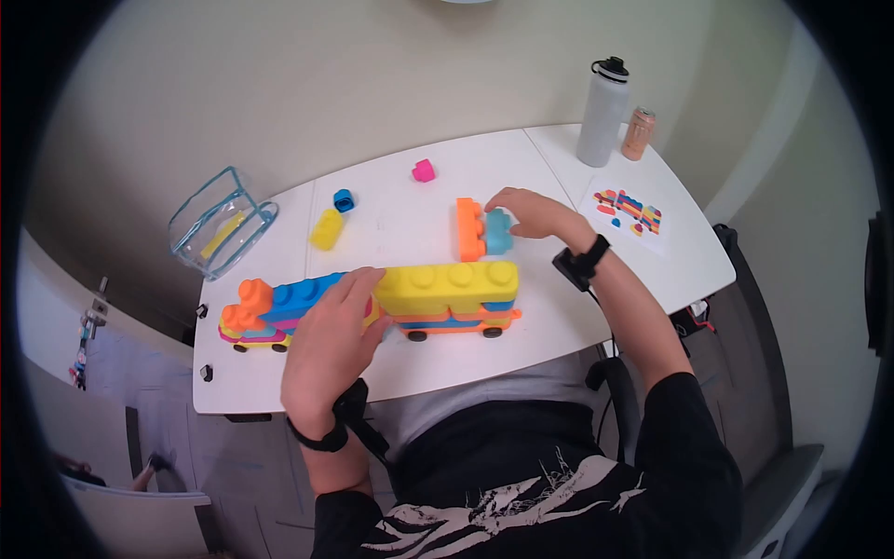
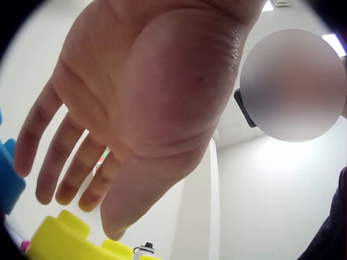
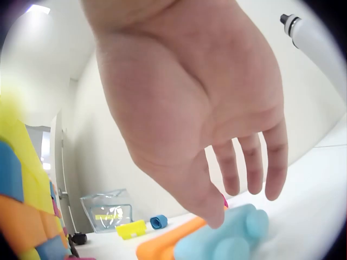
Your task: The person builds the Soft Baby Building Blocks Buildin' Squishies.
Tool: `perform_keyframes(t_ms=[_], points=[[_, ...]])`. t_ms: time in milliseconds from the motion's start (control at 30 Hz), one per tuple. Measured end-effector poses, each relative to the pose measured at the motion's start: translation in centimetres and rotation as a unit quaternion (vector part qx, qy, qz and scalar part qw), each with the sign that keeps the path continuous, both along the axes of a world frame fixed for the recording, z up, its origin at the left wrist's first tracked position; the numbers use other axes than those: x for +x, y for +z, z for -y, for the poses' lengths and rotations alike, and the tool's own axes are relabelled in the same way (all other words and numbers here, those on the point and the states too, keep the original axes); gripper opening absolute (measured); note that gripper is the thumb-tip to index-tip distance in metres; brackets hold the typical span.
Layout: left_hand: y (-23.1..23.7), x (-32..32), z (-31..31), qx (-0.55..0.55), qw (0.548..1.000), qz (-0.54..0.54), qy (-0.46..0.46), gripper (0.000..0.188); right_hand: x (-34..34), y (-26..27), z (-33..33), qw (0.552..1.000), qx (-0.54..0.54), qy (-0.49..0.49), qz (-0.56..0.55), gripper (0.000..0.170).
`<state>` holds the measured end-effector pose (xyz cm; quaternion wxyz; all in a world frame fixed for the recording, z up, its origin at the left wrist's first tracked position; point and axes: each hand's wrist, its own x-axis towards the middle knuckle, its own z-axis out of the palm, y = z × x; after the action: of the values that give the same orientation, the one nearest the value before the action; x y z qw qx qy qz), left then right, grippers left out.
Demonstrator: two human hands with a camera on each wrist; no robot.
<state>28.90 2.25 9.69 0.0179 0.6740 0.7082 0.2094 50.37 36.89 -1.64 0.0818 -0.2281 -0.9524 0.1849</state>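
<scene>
A toy vehicle of joined blocks on wheels spans the near side of the table, with a long yellow block [image 1: 447, 289] on top at right and a blue block [image 1: 300, 296] at left. My left hand [image 1: 331, 349] lies over its middle; in the left wrist view that hand [image 2: 146, 86] has its fingers extended and its thumb by the yellow block [image 2: 65, 241]. Beyond the vehicle, a light blue block [image 1: 498, 231] lies against an orange block [image 1: 467, 230]. My right hand [image 1: 540, 216] reaches over the light blue block [image 3: 217, 235], thumb at its surface, fingers loosely extended.
At the back lie a yellow block [image 1: 327, 229], a dark blue block [image 1: 344, 199] and a pink block [image 1: 424, 170]. A clear bag [image 1: 219, 224] stands at left. A bottle [image 1: 602, 116], a can [image 1: 639, 135] and a picture sheet [image 1: 629, 238] are at right.
</scene>
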Motion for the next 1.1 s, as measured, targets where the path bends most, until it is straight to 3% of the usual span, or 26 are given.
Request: perform_keyframes(t_ms=[100,233,500,733,900,1000,1100], points=[[-0.2,-0.2,0.4,0.006,1.0,-0.008,-0.006,0.054,-0.6,-1.0,0.3,0.998,-0.024,0.016,0.051,0.081],[0.1,-0.2,0.5,0.008,1.0,-0.01,-0.006,0.054,-0.7,-2.0,0.5,0.999,-0.002,-0.002,0.037,0.081],[0.2,-0.4,0.6,0.02,0.999,-0.016,-0.027,0.052,0.7,-1.4,2.1,0.988,0.147,-0.049,0.013,0.063],[0.2,-0.8,-0.3,0.002,0.999,0.018,-0.041,0.051,3.4,-2.2,1.7,0.983,0.162,-0.086,-0.001,0.047],[0.3,-1.2,-0.2,0.016,0.999,0.006,-0.038,0.048,5.0,-1.2,1.0,0.988,0.098,-0.029,-0.112,0.041],[0.9,-1.1,-0.4,-0.011,0.999,0.013,-0.032,0.046,5.3,3.3,4.2,0.987,0.007,-0.073,-0.144,0.042],[0.9,-0.7,-1.4,0.026,0.997,0.015,-0.077,0.047,4.9,7.6,8.1,0.976,-0.055,-0.058,-0.203,0.046]])
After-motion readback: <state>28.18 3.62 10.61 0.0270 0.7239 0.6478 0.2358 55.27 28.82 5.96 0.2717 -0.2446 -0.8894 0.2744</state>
